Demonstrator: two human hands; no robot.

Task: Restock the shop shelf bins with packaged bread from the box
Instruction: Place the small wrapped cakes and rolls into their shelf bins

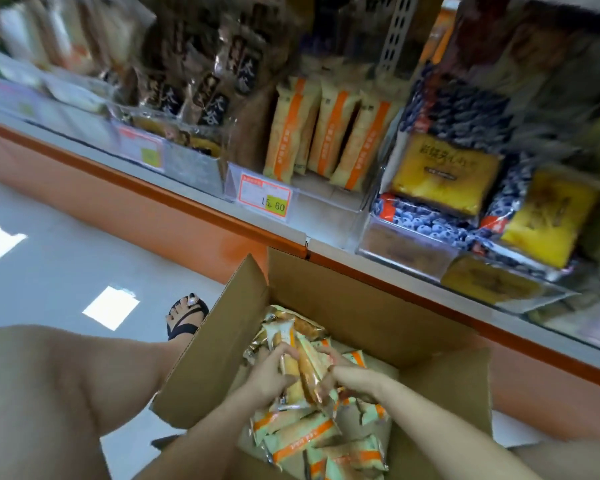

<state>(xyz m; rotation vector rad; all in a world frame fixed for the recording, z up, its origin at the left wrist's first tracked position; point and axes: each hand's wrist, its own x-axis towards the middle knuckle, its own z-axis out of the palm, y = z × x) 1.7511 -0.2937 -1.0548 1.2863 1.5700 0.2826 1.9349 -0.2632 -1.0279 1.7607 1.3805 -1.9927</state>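
An open cardboard box (371, 317) stands on the floor below the shelf, holding several orange-and-white bread packets (298, 434). Inside the box, my left hand (269, 374) grips a bundle of bread packets (291, 355) from the left. My right hand (349, 375) grips the same bundle from the right. Above, a clear shelf bin (329, 216) with a price tag reading 15.60 holds a few upright packets (329, 133) of the same bread at its back.
Dark bread bags (201, 95) fill the bin to the left. Blueberry-print cake packs (444, 174) sit in the bin to the right. An orange shelf edge (187, 199) runs diagonally. My knee (66, 382) and sandalled foot (186, 317) are left of the box on the tiled floor.
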